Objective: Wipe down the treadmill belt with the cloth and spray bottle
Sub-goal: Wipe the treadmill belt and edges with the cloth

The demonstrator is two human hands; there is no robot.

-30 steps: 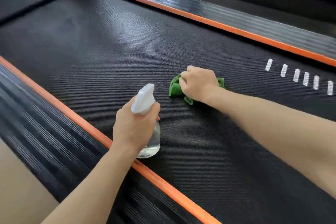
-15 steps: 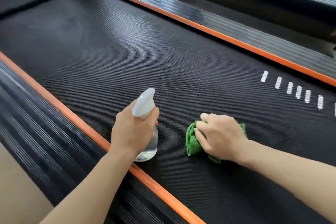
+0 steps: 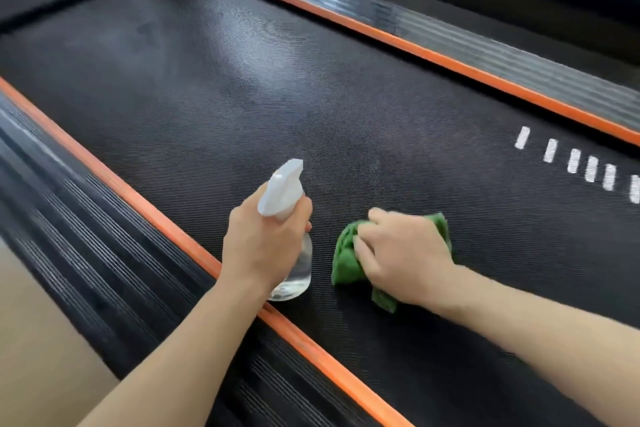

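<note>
The left hand [image 3: 265, 246] is wrapped around the neck of a clear spray bottle [image 3: 292, 263], fingers curled round the front below the white trigger head [image 3: 282, 189], which points toward the far side of the scene. The bottle stands roughly upright at the near left edge of the black textured treadmill belt [image 3: 242, 97], its base just beside the orange edge strip [image 3: 145, 208]; whether the base touches the belt or hangs a little above it cannot be made out. Clear liquid shows in its lower part.

Just to the right of the bottle, the right hand [image 3: 401, 253] lies palm down on a bunched green cloth [image 3: 346, 260], fingers bent over it and gripping the folds, pressing it onto the belt. The hand is slightly blurred. Green fabric sticks out on its left side, at its far right edge and under the wrist.

Left of the orange strip runs a ribbed dark side rail [image 3: 86, 236], with tan floor [image 3: 34, 340] beyond. A second orange strip [image 3: 433, 55] and a ribbed rail [image 3: 485, 55] border the belt's far right side. A row of short white dashes [image 3: 575, 161] is printed on the belt at the right.
</note>
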